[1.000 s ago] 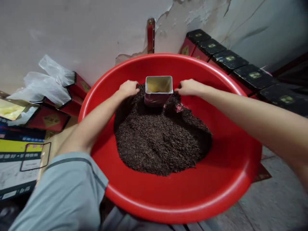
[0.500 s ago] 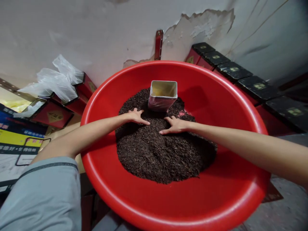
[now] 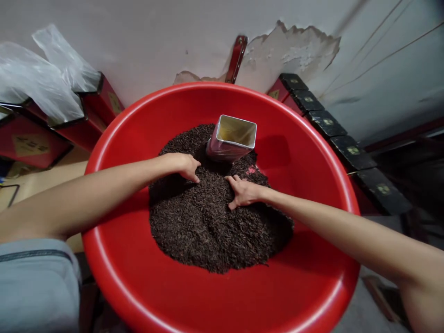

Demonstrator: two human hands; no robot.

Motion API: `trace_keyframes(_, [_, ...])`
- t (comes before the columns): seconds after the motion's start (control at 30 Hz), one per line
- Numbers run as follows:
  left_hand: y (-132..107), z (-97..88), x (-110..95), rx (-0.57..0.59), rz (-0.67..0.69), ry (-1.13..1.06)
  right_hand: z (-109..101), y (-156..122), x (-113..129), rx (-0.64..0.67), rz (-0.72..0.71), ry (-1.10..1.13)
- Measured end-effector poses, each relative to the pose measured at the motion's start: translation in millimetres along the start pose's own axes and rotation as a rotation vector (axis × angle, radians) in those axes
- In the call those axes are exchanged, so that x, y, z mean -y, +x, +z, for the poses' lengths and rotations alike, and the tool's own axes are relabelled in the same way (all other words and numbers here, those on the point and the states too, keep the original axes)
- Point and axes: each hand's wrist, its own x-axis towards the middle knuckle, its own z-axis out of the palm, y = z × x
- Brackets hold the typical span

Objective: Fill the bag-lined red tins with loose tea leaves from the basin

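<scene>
A broad heap of dark, dry tea leaves [image 3: 215,231] lies in a large red plastic basin [image 3: 222,300]. My left hand [image 3: 185,165] reaches into the heap from the left, thumb and forefinger apart, the other fingertips partly hidden in the leaves. Facing it from the right, my right hand [image 3: 243,192] rests on the leaves, thumb spread from the fingers. Neither hand visibly lifts any leaves. Just beyond both hands, an open rectangular tin [image 3: 231,141] stands slightly tilted in the heap, with clear film around its outside. Its bottom is hidden.
Red tins with black lids [image 3: 354,148] line the wall at the right. More red tins [image 3: 31,141] stand at the left, with clear plastic bags [image 3: 52,83] rising from them. A dark red metal strip [image 3: 237,60] leans against the peeling wall [image 3: 298,46] behind the basin.
My left hand's fingers have bent down into the leaves, and my right hand has drawn slightly nearer to me. The tin leans a bit more. The whole view has shifted.
</scene>
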Motion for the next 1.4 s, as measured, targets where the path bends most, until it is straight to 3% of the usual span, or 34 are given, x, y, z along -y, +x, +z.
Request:
trace_keyframes(0.13, [0,-2.8,11,-0.078,-0.120,0.135,1,-2,4,-0.026,0.013,-0.060])
trace_keyframes(0.3, [11,-11.0,32,-0.154,-0.146,0.098,-1,0,4,-0.025,0.050,-0.112])
trace_keyframes(0.47, [24,-9.4,47,-0.122,-0.046,0.025,-2,-1,5,-0.025,0.056,-0.174])
trace_keyframes(0.63, [15,-12.8,40,-0.079,0.001,0.078,1,-3,10,-0.060,0.090,-0.207])
trace_keyframes(0.87, [-9,-28.1,21,0.044,-0.017,0.410,1,-5,9,-0.140,0.039,-0.198])
trace_keyframes(1.13, [0,-27.1,28,-0.023,0.061,0.342,-9,-12,16,-0.186,-0.021,-0.218])
trace_keyframes(1.4, [-3,-27.2,25,-0.063,0.100,0.267,-47,-31,30,-0.378,-0.084,-0.053])
